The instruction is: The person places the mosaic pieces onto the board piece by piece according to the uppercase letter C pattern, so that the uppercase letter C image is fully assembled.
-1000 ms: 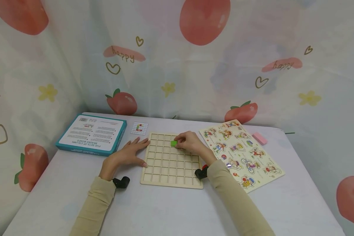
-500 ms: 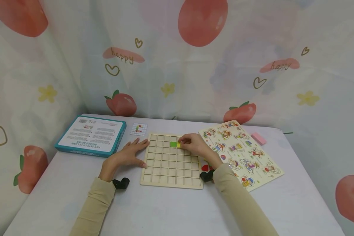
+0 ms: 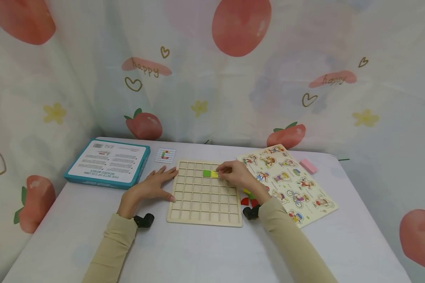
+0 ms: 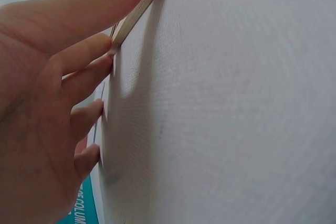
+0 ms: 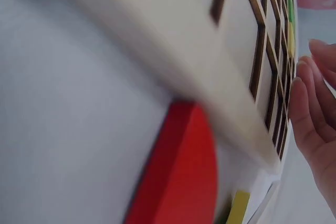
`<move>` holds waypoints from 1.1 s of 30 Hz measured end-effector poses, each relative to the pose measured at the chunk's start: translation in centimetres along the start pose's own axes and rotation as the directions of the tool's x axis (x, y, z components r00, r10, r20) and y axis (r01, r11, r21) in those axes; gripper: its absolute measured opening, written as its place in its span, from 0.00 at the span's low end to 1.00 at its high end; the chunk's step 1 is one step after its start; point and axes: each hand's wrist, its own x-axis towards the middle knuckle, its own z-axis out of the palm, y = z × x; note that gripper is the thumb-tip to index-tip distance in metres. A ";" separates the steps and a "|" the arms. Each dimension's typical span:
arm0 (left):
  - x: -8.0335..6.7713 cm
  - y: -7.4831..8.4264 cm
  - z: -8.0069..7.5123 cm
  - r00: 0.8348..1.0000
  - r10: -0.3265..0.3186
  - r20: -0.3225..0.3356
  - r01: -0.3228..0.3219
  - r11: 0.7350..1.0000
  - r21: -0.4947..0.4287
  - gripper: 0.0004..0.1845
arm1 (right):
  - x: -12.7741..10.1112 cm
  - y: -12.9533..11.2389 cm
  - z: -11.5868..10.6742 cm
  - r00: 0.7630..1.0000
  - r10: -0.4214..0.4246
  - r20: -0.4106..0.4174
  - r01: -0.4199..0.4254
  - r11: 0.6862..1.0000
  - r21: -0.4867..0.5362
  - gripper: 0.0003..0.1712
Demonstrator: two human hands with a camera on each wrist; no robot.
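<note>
The left hand (image 3: 151, 188) spreads its fingers wide and grips nothing; its thumb touches the left edge of the wooden grid board (image 3: 196, 205), flat on the white surface (image 3: 184, 255). In the board, a green square (image 3: 207, 173) sits beside a yellow square (image 3: 214, 174). The right hand (image 3: 236, 175) has bent fingers close together by the yellow square; I cannot tell if they hold it.

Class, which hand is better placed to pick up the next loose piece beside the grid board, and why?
Likely the right hand: its wrist is near the loose pieces, right of the grid board. The left hand is at the board's left edge, across from them.
</note>
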 end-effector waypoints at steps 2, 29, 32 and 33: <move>0.0 0.0 0.0 1.000 0.006 0.000 -0.006 1.000 0.001 0.56 | 0.4 -0.4 0.2 1.000 -0.018 -0.001 0.018 1.000 -0.021 0.10; 0.0 0.3 -0.2 1.000 0.008 0.006 -0.008 1.000 0.017 0.56 | 3.1 -1.7 2.7 0.998 -0.010 0.065 0.020 0.988 -0.152 0.14; -0.1 0.4 -0.2 1.000 0.009 0.004 -0.009 1.000 0.016 0.56 | 3.2 -1.9 2.6 0.998 0.002 0.065 0.007 0.989 -0.146 0.14; -0.1 0.4 -0.2 1.000 0.011 0.004 -0.011 1.000 0.017 0.56 | 3.2 -2.0 2.6 0.998 0.005 0.064 0.004 0.990 -0.140 0.15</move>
